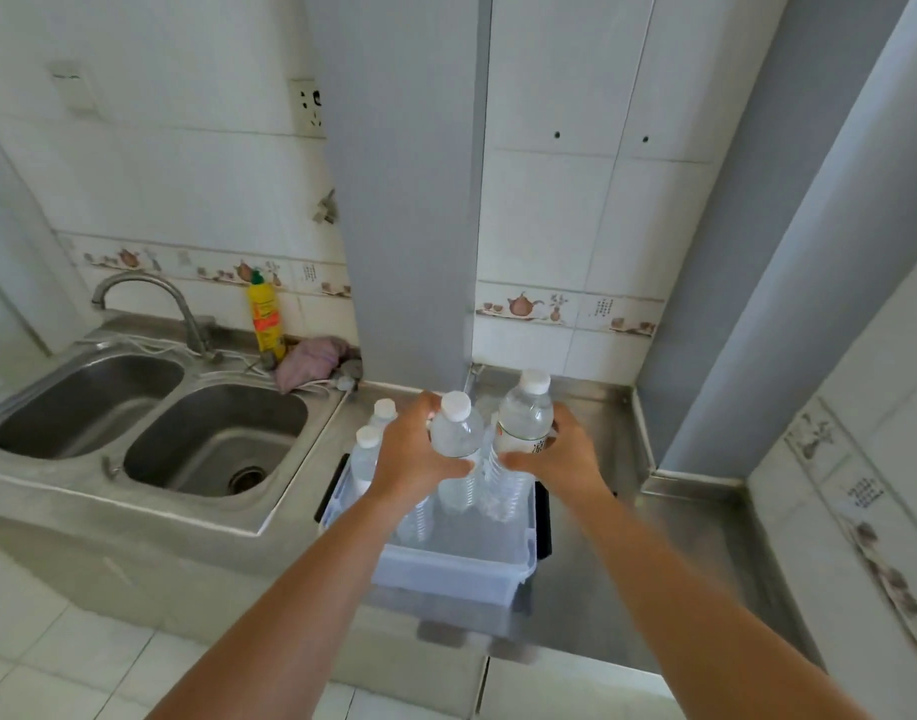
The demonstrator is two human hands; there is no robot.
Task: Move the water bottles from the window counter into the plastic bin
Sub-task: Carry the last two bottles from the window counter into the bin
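A clear plastic bin point(461, 569) with black side latches sits on the steel counter, right of the sink. My left hand point(412, 457) grips a clear water bottle point(455, 439) with a white cap, upright over the bin. My right hand point(555, 459) holds a second water bottle point(524, 420), also upright, its lower part inside the bin. Two more white-capped bottles point(369, 454) stand at the bin's far left corner, partly hidden by my left hand.
A double steel sink point(150, 428) with a curved tap point(150, 298) lies to the left. A yellow detergent bottle point(265, 317) and a pink cloth point(313, 361) sit behind it. A grey column point(409, 200) rises behind the bin. The steel counter point(617, 537) continues right to a tiled wall.
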